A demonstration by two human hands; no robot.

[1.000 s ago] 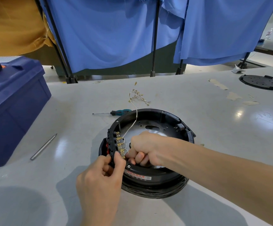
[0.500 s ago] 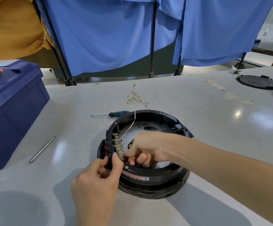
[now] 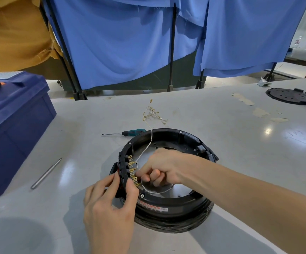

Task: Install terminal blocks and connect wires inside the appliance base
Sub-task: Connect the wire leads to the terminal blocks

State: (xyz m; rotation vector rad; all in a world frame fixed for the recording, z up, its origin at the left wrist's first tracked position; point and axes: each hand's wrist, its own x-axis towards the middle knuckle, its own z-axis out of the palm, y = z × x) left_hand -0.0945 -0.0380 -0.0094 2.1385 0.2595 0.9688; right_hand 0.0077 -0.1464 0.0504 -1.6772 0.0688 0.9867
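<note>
Round black base point(image 3: 176, 205), brassy terminal block point(image 3: 124, 166)

The smooth grey counter point(image 3: 221, 125) is gleaming glossily, the appliance base point(image 3: 176, 204) at centre is showing black plastic around a shiny metal plate point(image 3: 180, 189), its black plastic terminal block point(image 3: 123, 167) is carrying brassy metal tabs point(image 3: 130, 158), and matt blue cloth curtains point(image 3: 121, 43) are hanging along the top.

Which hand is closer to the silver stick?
Left. The left hand sits right of the silver stick; the right hand is farther right, inside the black base.
</note>
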